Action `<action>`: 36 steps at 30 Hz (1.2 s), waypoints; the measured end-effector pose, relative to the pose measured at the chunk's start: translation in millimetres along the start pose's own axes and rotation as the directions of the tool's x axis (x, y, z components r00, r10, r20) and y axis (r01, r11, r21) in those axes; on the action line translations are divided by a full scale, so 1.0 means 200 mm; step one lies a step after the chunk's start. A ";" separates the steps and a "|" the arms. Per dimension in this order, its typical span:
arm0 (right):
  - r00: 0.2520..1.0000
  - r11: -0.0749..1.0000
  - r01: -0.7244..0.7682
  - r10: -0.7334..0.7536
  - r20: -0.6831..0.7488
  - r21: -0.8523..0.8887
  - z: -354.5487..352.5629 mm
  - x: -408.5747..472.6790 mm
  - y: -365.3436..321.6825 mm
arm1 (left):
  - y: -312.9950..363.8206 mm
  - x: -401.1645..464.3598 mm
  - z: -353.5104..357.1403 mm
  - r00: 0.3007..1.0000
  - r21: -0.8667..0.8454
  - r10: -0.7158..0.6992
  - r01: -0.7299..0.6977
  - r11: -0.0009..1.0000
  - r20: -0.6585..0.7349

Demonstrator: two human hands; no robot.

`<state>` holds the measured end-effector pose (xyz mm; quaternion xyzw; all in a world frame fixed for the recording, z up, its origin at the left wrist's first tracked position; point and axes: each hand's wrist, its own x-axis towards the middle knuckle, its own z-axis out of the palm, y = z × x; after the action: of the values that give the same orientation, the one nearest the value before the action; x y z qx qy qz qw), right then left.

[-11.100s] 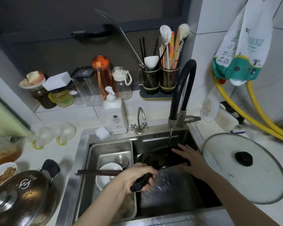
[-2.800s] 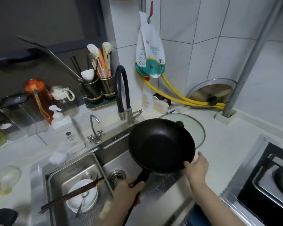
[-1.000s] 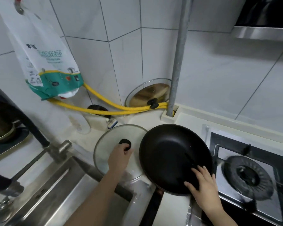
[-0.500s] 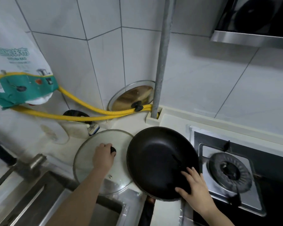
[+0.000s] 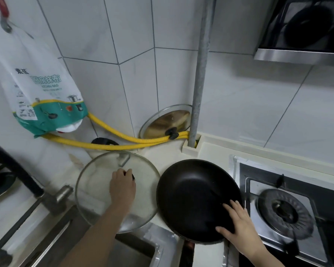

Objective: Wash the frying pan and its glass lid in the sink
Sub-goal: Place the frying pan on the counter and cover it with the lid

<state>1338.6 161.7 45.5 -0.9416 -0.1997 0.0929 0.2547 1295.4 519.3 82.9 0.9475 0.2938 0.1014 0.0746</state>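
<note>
While left hand (image 5: 122, 186) seemingly grips lid knob (image 5: 130, 175), right hand (image 5: 238, 223) flat in pan (image 5: 193, 195)

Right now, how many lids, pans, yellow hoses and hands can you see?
Glass lids: 2, one under the left hand on the counter, one leaning in the corner.
Frying pans: 1, black, with the right hand on its rim.
Yellow hoses: 2, side by side along the wall.
Hands: 2.
Total: 7.
</note>
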 end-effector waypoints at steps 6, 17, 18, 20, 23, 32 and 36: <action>0.997 0.990 -0.032 0.042 -0.068 0.137 -0.01 -0.02 -0.03 | -0.04 -0.05 -0.14 0.998 0.044 0.011 -0.008 0.999 -0.058; 0.972 0.848 -0.181 0.230 -0.038 0.499 -0.11 -0.02 -0.08 | -0.01 -0.18 -0.34 0.993 0.047 -0.008 0.013 0.999 -0.117; 0.973 0.842 -0.177 0.227 -0.038 0.509 -0.11 -0.02 -0.07 | 0.01 -0.19 -0.35 0.993 0.014 -0.022 0.024 1.000 -0.117; 0.974 0.833 -0.172 0.223 -0.036 0.526 -0.12 -0.02 -0.07 | 0.06 -0.22 -0.37 0.992 -0.051 -0.043 0.037 0.998 -0.120; 0.978 0.826 -0.157 0.206 -0.031 0.541 -0.13 -0.02 -0.08 | 0.18 -0.25 -0.36 0.993 -0.154 -0.048 0.031 0.988 -0.107; 0.984 0.832 -0.161 0.180 0.016 0.531 -0.15 -0.02 -0.08 | 0.59 -0.31 -0.18 0.997 -0.224 0.082 -0.082 0.971 -0.010; 0.983 0.824 -0.166 0.181 0.026 0.542 -0.15 -0.01 -0.08 | 0.72 -0.31 -0.10 0.989 -0.234 0.145 -0.133 0.963 0.034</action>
<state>1339.6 160.8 79.9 -0.8465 -0.0754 0.1557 0.5035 1318.7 367.6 122.6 0.9530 0.2108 0.1155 0.1845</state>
